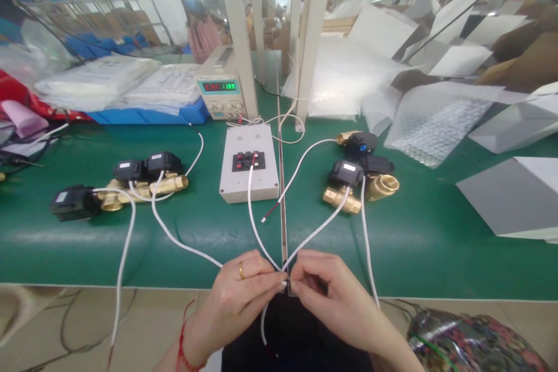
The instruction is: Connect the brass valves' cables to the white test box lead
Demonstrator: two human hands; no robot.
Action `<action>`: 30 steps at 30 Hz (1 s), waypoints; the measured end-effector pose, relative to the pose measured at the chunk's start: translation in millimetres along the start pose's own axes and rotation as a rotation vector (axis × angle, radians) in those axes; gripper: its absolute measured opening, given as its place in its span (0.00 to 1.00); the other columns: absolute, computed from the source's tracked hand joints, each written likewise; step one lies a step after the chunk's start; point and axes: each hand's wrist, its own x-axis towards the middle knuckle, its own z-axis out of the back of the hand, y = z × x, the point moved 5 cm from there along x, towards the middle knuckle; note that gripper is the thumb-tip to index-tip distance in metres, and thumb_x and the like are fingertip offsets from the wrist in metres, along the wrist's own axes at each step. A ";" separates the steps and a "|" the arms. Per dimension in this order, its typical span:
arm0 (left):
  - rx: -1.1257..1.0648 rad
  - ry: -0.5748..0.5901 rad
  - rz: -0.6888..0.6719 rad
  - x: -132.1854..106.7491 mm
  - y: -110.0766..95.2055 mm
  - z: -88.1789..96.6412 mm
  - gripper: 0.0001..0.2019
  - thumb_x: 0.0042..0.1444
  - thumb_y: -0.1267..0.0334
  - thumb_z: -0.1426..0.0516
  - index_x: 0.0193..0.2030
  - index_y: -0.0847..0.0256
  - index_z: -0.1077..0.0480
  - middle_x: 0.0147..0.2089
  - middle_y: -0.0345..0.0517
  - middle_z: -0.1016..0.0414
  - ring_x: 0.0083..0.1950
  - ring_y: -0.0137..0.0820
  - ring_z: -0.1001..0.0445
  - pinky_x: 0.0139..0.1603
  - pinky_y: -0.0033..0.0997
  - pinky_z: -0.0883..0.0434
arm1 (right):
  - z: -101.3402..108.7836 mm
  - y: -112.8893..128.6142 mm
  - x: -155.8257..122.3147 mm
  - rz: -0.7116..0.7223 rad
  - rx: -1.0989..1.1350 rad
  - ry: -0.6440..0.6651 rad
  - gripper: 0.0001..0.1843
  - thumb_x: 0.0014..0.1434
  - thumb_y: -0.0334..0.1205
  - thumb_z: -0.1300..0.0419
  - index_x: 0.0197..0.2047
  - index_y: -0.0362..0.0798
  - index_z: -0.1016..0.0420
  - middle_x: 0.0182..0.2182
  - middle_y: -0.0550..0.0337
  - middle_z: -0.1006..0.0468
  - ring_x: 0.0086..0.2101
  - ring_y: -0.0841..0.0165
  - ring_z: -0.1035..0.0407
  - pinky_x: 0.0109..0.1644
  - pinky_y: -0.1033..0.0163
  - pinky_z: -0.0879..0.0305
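Note:
Just past the table's front edge, my left hand (pixel 248 282) is closed in a pinch on white cable, a gold ring on one finger. Against its fingertips, my right hand (pixel 335 290) pinches the cable ends, whose tips are mostly hidden. One white cable (pixel 256 224) runs up from the fingers to the black terminal block (pixel 247 161) on a grey box (pixel 231 186). Another white cable (pixel 318 228) leads from them to a brass valve (pixel 341 200) with a black actuator (pixel 346 173) at the right. Below my left hand hangs a loose cable end (pixel 263 328).
More motorised brass valves (pixel 170 184) lie at the left, with cables trailing over the edge. Behind the box stands a power supply (pixel 220 90) with a lit display. Bubble wrap (pixel 440 122) and white boxes (pixel 514 195) occupy the right. A loose cable (pixel 300 165) lies mid-table.

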 end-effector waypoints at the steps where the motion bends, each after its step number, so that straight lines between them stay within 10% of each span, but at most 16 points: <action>1: 0.000 0.004 -0.001 -0.5 0.5 -0.1 0.07 0.68 0.74 0.43 0.47 0.65 0.24 0.33 0.44 0.23 0.33 0.28 0.27 0.34 0.26 0.29 | 0.1 0.0 -0.1 -0.001 -0.002 0.004 0.12 0.61 0.35 0.46 0.25 0.48 0.36 0.24 0.66 0.38 0.25 0.70 0.44 0.28 0.64 0.52; 30: -0.010 0.044 -0.008 0.9 -0.6 -2.3 0.08 0.68 0.76 0.44 0.47 0.65 0.25 0.34 0.44 0.23 0.34 0.29 0.28 0.34 0.27 0.29 | 0.4 2.0 -1.4 0.045 -0.073 -0.026 0.12 0.60 0.32 0.47 0.25 0.49 0.39 0.24 0.66 0.38 0.25 0.70 0.43 0.27 0.66 0.51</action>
